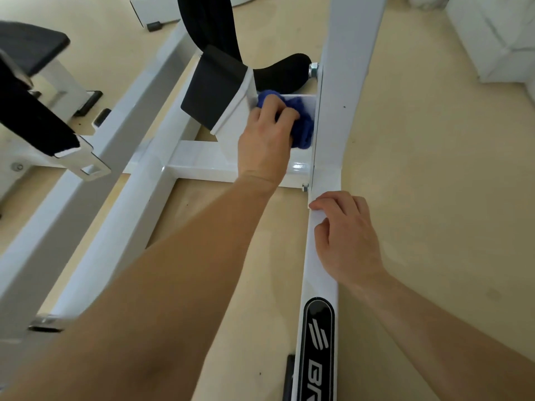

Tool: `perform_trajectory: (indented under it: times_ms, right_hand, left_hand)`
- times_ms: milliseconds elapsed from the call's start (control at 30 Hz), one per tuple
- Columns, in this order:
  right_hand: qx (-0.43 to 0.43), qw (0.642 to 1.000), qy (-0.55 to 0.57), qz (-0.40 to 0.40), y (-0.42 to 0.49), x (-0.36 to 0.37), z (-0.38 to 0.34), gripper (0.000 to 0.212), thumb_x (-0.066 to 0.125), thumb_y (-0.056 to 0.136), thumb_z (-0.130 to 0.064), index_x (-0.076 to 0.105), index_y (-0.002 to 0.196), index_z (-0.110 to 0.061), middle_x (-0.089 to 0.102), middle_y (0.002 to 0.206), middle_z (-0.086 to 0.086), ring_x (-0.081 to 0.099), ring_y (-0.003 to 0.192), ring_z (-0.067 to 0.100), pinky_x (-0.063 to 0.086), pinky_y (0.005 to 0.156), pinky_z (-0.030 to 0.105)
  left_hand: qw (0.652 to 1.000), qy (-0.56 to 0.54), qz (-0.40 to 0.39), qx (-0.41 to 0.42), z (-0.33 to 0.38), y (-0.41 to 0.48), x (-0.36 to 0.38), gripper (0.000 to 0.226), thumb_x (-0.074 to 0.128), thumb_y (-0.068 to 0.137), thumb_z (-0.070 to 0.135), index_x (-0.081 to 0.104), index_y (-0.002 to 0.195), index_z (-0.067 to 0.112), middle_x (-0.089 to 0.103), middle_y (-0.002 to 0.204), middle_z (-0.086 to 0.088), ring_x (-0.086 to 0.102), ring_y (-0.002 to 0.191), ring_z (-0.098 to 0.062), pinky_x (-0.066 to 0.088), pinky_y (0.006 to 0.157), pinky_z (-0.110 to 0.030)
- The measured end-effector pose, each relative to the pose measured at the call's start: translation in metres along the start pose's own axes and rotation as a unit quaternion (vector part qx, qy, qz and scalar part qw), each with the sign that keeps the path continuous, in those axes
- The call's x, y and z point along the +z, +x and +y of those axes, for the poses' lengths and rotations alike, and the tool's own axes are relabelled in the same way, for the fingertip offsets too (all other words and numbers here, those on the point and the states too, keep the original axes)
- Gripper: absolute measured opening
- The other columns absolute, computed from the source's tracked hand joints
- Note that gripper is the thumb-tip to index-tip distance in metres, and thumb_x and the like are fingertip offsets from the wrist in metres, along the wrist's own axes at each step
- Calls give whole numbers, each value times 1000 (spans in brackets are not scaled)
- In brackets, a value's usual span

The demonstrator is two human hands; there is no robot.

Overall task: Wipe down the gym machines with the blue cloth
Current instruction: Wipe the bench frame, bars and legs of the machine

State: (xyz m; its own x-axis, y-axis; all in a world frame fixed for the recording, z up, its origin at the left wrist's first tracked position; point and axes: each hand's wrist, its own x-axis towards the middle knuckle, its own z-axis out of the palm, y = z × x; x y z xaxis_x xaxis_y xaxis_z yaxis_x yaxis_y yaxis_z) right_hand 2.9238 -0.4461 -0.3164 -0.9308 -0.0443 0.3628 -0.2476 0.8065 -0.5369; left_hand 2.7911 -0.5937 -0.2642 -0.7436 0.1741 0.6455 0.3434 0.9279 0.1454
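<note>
2 hands are busy: the left hand (267,134) clenches the bunched blue cloth (302,131) against the crossbar (202,164) at its right end, while the right hand (346,238) grips the near beam (320,282). Wiping seems midway; the far-left bench (31,49) probably remains.

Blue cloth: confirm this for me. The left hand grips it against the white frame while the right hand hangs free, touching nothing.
One part is wrong. The right hand does not hang free: the head view shows it resting on the white frame. The rest stands: the left hand grips the blue cloth against that frame.
</note>
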Motion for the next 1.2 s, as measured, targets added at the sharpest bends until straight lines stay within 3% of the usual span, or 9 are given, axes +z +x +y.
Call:
perform_trajectory:
  times_ms: [167, 333, 433, 633, 767, 900, 1000, 1133, 1200]
  right_hand:
    - [-5, 1000, 0, 3, 4, 0, 2, 42, 30, 84, -21, 66, 105, -17, 59, 111, -5, 45, 100, 20, 47, 75, 28]
    - [-2, 1000, -8, 10, 6, 3, 3, 40, 32, 84, -20, 67, 104, -17, 59, 109, -5, 45, 98, 21, 46, 71, 27]
    - [2, 1000, -4, 14, 5, 3, 3, 40, 33, 84, -20, 67, 104, -17, 59, 108, -5, 44, 98, 21, 44, 72, 26]
    - [6, 1000, -13, 5, 7, 3, 2, 40, 32, 85, -23, 67, 104, -18, 58, 108, -5, 45, 99, 20, 43, 69, 26]
    - [6, 1000, -9, 8, 7, 2, 1, 33, 40, 85, -16, 68, 104, -16, 59, 109, -3, 45, 100, 22, 44, 70, 28]
    - [14, 1000, -11, 11, 6, 3, -2, 33, 40, 85, -16, 67, 104, -17, 59, 109, -2, 44, 101, 22, 45, 70, 28]
    - [8, 1000, -14, 11, 7, 5, 0, 40, 33, 84, -23, 67, 104, -18, 58, 109, -2, 44, 100, 21, 45, 68, 28]
    - [5, 1000, -30, 8, 6, 3, -2, 42, 31, 84, -25, 67, 105, -17, 58, 108, -1, 44, 98, 22, 48, 65, 31]
    - [-4, 999, -50, 0, 7, 1, -4, 43, 31, 84, -25, 67, 105, -16, 59, 106, 2, 47, 96, 25, 50, 66, 34]
  left_hand:
    - [998, 9, -63, -8, -9, -21, 10, 20, 76, 80, 9, 70, 100, 8, 61, 106, -10, 58, 88, -30, 58, 68, -44]
    - [995, -70, 60, 25, 13, 9, -5, 15, 72, 80, 4, 73, 95, 6, 65, 99, -10, 61, 85, -30, 52, 70, -34]
    - [993, -62, 71, 68, 8, 11, -3, 14, 71, 80, 4, 73, 93, 6, 66, 97, -9, 61, 84, -29, 54, 67, -35]
    - [988, 39, -68, 131, -3, -10, 12, 30, 85, 66, 4, 73, 93, 10, 63, 102, -8, 59, 89, -32, 57, 54, -42]
    - [992, 46, -20, 114, -11, 7, -15, 28, 81, 76, 14, 70, 102, 12, 63, 107, -8, 59, 95, -29, 57, 58, -36]
    - [981, 109, 14, 158, -27, 14, -31, 23, 77, 80, 19, 71, 101, 12, 64, 103, -8, 61, 90, -26, 49, 57, -31]
    - [979, 132, -23, 151, -25, 1, -18, 20, 77, 78, 13, 69, 96, 10, 63, 100, -9, 61, 82, -26, 50, 54, -33]
    - [976, 131, -129, 112, -16, -17, -8, 33, 83, 69, 7, 67, 98, 8, 59, 105, -12, 59, 85, -29, 54, 55, -37]
    - [983, 98, -120, 102, -13, -14, -14, 36, 85, 68, 7, 68, 100, 8, 60, 106, -12, 59, 88, -30, 56, 59, -38]
